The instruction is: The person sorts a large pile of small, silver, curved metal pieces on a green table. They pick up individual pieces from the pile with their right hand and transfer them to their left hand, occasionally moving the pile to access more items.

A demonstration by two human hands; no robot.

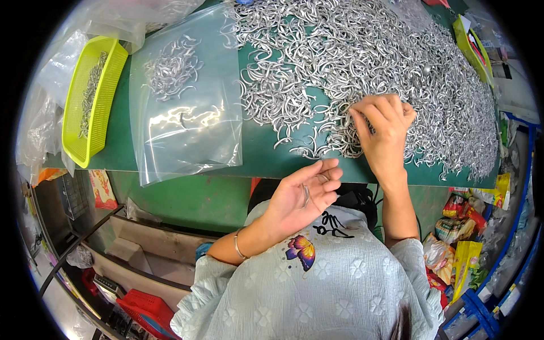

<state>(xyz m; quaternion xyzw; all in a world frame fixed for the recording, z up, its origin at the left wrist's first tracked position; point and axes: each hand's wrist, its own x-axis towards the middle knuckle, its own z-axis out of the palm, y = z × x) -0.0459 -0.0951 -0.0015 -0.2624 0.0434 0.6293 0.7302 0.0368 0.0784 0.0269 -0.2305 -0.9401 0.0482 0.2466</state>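
The head camera, the left of a fisheye pair, looks steeply down from above the near edge of the table (116, 136), facing across it. It sits close enough that the left hand (300, 198) and right hand (385, 127) show large at that edge, while its wide, bent field takes in the shirt (328, 289) and floor (170, 198) on the table's near side.

Grn floor (175, 198) below grn tabletop (262, 148), blue rack frame (531, 153) far R, tan unit (156, 239) lwr L
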